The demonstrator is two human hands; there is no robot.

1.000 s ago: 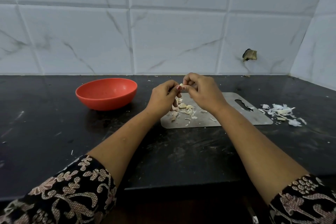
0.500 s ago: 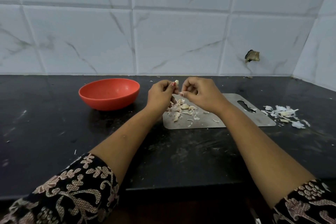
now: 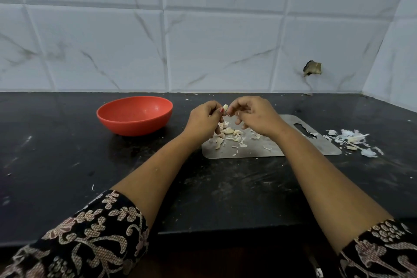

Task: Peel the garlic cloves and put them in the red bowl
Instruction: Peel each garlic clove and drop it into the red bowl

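A pale garlic clove [image 3: 225, 106] is pinched between the fingertips of my left hand [image 3: 204, 119] and my right hand [image 3: 253, 117], held above the steel cutting board [image 3: 293, 146]. Several more garlic cloves [image 3: 228, 131] and bits of skin lie on the board just under my hands. The red bowl [image 3: 134, 115] stands to the left of the board on the black counter; its visible inside looks bare.
A heap of white garlic skins [image 3: 352, 140] lies on the counter right of the board. The tiled wall [image 3: 203, 40] rises behind, with a broken hole [image 3: 312, 68] at the right. The counter's front edge runs just under my forearms.
Both hands stay together over the board working the clove; the right hand's fingers have loosened and spread slightly. The view has shifted a little.
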